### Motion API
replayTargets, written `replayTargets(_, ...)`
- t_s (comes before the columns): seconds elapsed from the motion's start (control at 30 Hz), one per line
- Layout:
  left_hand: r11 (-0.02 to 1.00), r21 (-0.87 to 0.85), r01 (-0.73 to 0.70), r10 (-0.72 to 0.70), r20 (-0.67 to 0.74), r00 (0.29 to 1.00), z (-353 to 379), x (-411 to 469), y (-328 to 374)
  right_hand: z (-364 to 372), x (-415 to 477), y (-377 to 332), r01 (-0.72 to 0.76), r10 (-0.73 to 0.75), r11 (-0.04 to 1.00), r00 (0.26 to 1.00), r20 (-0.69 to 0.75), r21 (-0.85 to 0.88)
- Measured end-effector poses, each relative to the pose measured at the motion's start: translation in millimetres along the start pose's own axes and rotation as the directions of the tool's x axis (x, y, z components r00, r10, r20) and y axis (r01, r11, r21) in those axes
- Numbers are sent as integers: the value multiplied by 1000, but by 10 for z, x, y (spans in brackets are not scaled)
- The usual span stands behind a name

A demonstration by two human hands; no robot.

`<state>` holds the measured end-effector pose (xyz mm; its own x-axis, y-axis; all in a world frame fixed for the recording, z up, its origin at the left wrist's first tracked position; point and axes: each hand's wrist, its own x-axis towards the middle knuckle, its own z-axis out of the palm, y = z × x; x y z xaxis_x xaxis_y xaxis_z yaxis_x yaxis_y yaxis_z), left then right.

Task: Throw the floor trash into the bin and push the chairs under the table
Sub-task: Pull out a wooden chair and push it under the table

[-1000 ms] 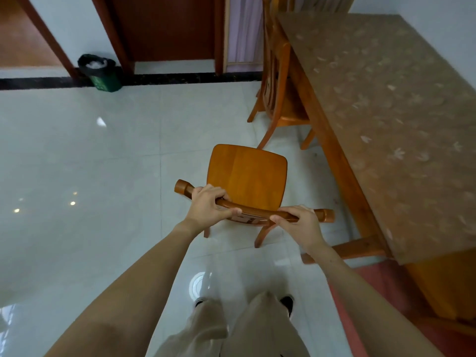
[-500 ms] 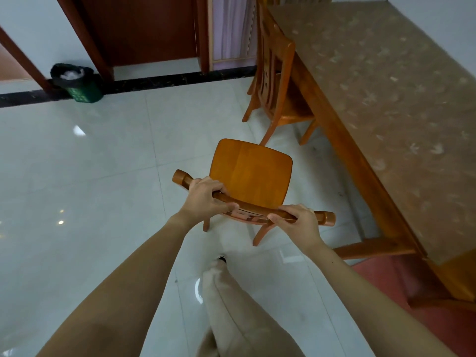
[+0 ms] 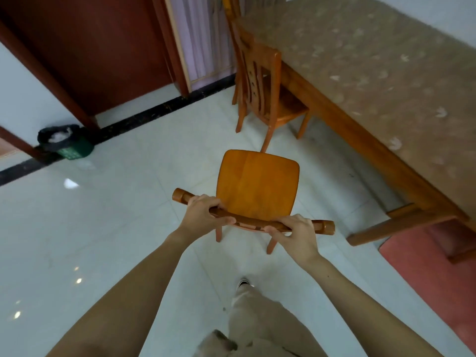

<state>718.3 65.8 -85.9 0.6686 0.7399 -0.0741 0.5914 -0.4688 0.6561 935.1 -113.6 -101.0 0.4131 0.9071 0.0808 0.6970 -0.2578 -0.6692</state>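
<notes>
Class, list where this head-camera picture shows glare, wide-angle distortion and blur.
Head view: a glare patch and small light spots reflect off the glossy floor at left; the door frame and table lean and splay, as a wide lens does; the table's pattern and the far chair look soft; the left hand and right hand gripping the near chair look fairly sharp.

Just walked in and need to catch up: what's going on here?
A person grips the top rail of a wooden chair with the left hand and right hand. It is out on the floor, apart from the table, not yet pushed under. A second chair sits partly under the table.
</notes>
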Motion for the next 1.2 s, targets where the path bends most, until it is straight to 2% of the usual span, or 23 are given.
replayTargets(0.23, 998, 6, -56, 56, 7, 998, 3, -35, -125, 69, -107, -136, -107, 107, 994, 994, 7, -17)
replayTargets(0.47, 979, -45, -198, 201, 77, 976, -86, -53, -327, 341, -486, -512, -287, 283, 958, 947, -152, -6)
replayTargets(0.63, 959, -98, -266, 281, 193, 940, -257, -139, -468, 599, -808, -844, -375, 359, 927, 899, -250, -15)
replayTargets(0.87, 950, -121, -288, 312, 376, 872, -503, 91, -470, 879, -927, -1151, -499, 476, 866, 803, -358, 33)
replayTargets(0.97, 940, -126, -318, 342, 412, 845, -512, 163, -437, 895, -953, -1173, -520, 495, 853, 785, -373, 39)
replayTargets(1.2, 926, -96, -365, 373, 384, 844, -379, 223, -512, 809, -960, -1137, -479, 441, 878, 816, -373, -11)
